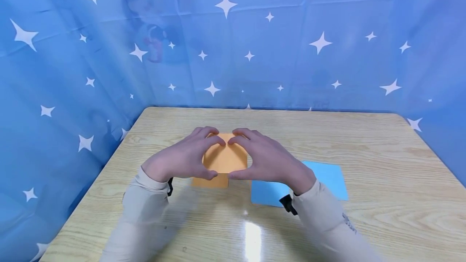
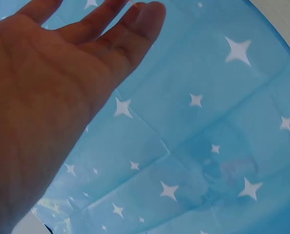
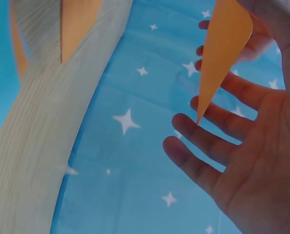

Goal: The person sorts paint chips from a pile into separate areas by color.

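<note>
Sleeves: two pale sleeves [image 1: 145, 209] are reaching in from the near edge, each with a dark strap at the wrist.
Counter: a wood-grain counter [image 1: 364, 140] is carrying everything; a glare patch is sitting on its near middle.
Blue sheet: one blue paper sheet [image 1: 329, 179] is lying flat on the counter, near right, its left part hidden under the right wrist.
Orange paper: one orange paper [image 1: 223, 159] is sitting at the counter's middle between the two hands, its upper part lifted and a lower flap lying at the near side.
Left hand: the left hand [image 1: 185, 157] is pinching the paper's left edge, thumb near, fingers curling over the far edge.
Right hand: the right hand [image 1: 263, 157] is pinching the paper's right edge the same way, its fingertips almost meeting the left ones.
Right wrist view: it is showing the orange paper [image 3: 222, 44] edge-on as a tapering point beside spread fingers [image 3: 208, 146], which the head view is not showing.
Left wrist view: it is showing only the palm [image 2: 42, 107] and backdrop; the paper is out of sight there.
Backdrop: a blue curtain with white stars [image 1: 320, 43] is hanging behind and left of the counter.
</note>
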A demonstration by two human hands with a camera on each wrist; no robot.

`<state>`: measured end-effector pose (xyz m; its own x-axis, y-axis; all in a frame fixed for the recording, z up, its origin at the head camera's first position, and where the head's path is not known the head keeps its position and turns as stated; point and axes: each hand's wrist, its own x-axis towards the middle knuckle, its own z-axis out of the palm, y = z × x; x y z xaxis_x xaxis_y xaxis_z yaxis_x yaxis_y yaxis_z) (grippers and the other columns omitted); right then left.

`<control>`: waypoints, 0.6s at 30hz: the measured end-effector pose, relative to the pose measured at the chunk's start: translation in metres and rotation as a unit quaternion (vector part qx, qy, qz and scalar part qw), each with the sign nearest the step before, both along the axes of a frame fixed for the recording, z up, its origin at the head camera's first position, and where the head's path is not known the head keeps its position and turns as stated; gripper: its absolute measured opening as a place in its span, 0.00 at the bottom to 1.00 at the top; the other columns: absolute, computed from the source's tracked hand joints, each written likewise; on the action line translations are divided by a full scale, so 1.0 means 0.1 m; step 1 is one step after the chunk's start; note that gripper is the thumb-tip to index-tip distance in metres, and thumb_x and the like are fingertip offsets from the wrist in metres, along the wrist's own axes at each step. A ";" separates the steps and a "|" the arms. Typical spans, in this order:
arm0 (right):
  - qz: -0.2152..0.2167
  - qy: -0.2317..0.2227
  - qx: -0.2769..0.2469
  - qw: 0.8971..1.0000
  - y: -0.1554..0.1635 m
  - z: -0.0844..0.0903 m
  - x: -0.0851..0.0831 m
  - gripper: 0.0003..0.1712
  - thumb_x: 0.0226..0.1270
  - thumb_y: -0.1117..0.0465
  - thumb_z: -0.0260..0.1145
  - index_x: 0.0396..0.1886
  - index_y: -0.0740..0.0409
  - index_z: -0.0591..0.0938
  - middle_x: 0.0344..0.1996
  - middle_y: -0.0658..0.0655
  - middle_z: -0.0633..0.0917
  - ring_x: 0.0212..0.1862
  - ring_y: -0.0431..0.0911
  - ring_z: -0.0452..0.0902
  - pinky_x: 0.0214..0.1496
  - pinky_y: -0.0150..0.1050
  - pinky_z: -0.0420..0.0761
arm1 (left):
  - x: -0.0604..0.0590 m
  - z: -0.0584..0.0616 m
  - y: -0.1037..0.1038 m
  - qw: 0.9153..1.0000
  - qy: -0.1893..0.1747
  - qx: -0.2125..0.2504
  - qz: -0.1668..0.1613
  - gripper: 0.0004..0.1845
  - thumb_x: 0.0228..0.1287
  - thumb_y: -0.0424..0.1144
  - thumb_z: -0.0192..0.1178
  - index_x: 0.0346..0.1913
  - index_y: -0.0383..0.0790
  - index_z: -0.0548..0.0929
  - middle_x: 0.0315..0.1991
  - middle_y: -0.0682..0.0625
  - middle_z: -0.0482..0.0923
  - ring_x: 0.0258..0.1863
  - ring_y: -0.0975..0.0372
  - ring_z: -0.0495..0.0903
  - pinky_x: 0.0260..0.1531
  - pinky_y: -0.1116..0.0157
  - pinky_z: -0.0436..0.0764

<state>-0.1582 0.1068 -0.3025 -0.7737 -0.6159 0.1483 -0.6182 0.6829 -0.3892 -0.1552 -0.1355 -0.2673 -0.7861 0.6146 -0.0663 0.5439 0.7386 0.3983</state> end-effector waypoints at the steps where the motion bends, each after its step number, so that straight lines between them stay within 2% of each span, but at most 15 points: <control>1: 0.002 -0.005 0.001 1.000 -0.05 0.00 -0.02 0.41 0.57 0.32 0.73 0.66 0.45 0.77 0.73 0.52 0.70 0.71 0.54 0.70 0.66 0.55 0.75 | 0.00 0.00 -0.04 1.000 -0.003 -0.003 0.005 0.34 0.54 0.41 0.76 0.65 0.43 0.77 0.74 0.41 0.61 0.73 0.48 0.61 0.63 0.49 0.74; 10: 0.019 -0.026 0.005 0.999 -0.48 -0.12 -0.12 0.39 0.57 0.35 0.75 0.64 0.48 0.78 0.71 0.55 0.72 0.67 0.55 0.73 0.66 0.53 0.75 | -0.02 -0.10 -0.33 0.998 -0.019 -0.035 0.042 0.35 0.52 0.37 0.75 0.65 0.40 0.76 0.71 0.39 0.64 0.69 0.44 0.64 0.61 0.47 0.74; 18: 0.019 -0.052 0.016 0.998 -0.69 -0.30 -0.14 0.41 0.56 0.36 0.76 0.66 0.49 0.78 0.67 0.52 0.75 0.61 0.52 0.74 0.63 0.51 0.75 | -0.02 -0.27 -0.33 0.994 -0.034 -0.076 0.075 0.37 0.45 0.31 0.77 0.63 0.38 0.75 0.67 0.39 0.67 0.58 0.44 0.71 0.55 0.47 0.76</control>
<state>-0.1721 0.0377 -0.3329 -0.7604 -0.6476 0.0486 -0.6009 0.6732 -0.4310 -0.1573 -0.1688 -0.2947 -0.8590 0.4689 -0.2056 0.3979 0.8640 0.3084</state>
